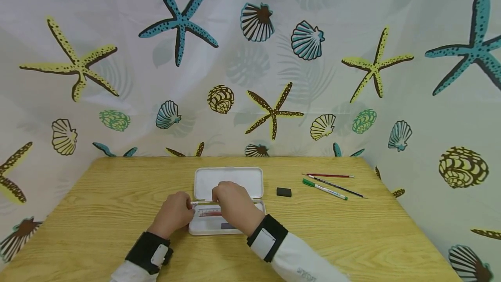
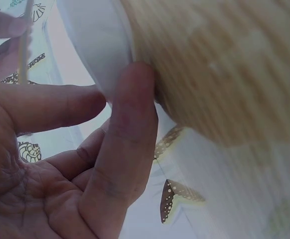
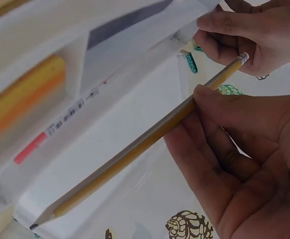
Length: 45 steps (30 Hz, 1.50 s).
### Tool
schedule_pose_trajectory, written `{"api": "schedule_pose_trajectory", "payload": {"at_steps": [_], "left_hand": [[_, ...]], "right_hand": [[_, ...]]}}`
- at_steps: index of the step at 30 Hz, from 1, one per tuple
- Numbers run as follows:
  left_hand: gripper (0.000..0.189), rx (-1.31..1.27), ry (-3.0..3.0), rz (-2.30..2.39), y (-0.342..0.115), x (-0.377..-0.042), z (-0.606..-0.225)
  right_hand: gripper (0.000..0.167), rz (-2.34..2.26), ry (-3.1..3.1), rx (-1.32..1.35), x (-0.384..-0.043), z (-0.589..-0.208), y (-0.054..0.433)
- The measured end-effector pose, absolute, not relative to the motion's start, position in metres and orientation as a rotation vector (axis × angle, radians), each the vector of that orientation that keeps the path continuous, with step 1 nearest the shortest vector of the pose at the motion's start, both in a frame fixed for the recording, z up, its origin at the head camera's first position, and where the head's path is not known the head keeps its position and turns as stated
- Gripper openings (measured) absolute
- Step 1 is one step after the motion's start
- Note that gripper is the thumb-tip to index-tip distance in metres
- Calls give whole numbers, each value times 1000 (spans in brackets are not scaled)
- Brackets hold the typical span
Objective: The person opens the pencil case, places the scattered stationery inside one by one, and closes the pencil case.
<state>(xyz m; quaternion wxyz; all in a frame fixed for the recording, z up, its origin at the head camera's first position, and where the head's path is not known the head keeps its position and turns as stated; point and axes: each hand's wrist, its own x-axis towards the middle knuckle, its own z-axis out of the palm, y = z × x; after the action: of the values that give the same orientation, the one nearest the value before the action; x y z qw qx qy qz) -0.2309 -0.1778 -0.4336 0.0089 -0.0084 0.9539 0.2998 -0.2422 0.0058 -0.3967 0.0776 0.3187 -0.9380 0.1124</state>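
Observation:
An open white pencil case (image 1: 197,231) lies on the table with its lid tilted back. My left hand (image 1: 175,212) holds the case's left end, pinching its wall between thumb and fingers in the left wrist view. Between the thumb and fingers of my right hand (image 3: 249,154) is a yellow pencil (image 3: 120,154) with a sharpened tip and a white eraser end. The pencil spans lengthwise over the case, close to the hinge side. Inside the case lie a red-and-white strip (image 1: 210,213) and a dark flat piece (image 1: 227,226). My right hand hides part of the case.
Right of the case sits a black eraser (image 1: 283,192). Farther right lie a red pencil (image 1: 330,175), a dark pencil (image 1: 338,186) and a green-capped marker (image 1: 325,189). A patterned curtain (image 1: 235,134) hangs behind the wooden table (image 1: 129,186).

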Motion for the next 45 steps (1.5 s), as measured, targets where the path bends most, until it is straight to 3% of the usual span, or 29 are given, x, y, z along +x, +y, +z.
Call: {"api": "schedule_pose_trajectory", "payload": {"at_steps": [26, 45], "left_hand": [[9, -29, 2976, 931, -177, -229, -433], [8, -8, 2994, 948, -178, -231, -436]], "right_hand": [[17, 273, -2840, 946, -254, -423, 7], [12, 760, -2965, 838, -275, -378, 61]]}}
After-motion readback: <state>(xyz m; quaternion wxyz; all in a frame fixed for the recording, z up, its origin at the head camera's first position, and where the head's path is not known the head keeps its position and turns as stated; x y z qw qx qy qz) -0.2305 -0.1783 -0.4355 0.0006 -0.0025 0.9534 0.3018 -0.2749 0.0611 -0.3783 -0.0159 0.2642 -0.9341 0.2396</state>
